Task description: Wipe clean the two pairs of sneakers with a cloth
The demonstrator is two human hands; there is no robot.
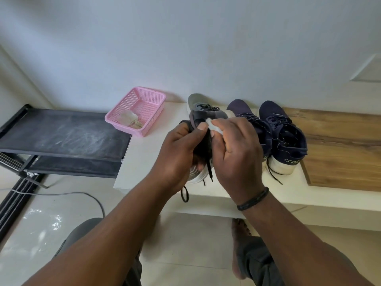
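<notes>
Standing at the far left is a dark fabric shoe rack point(61, 139), and just beside it a pink basket point(137, 110) rests on the white desk point(206, 195), holding a crumpled pale rag. Next comes the person's left hand point(177, 153), its fingers point(201, 129) curled around the collar and tongue of a grey sneaker point(201, 149) lifted just above the desk edge, laces dangling. Its mate, a second grey sneaker point(198, 102), sits on the desk behind. The right hand point(235, 153) pinches a small white cloth point(214, 126) between thumb and bent fingers, pressed against the held shoe's upper. Further right, the navy pair of sneakers point(274, 133) stands upright against the wall, heels toward the viewer, near a wooden panel point(340, 145). The shoe looks light, with a soft, yielding knit upper and a firmer sole; a hold at the collar or heel likely steadies it best, since the fabric would buckle under wiping pressure. Loose laces may snag the cloth.
</notes>
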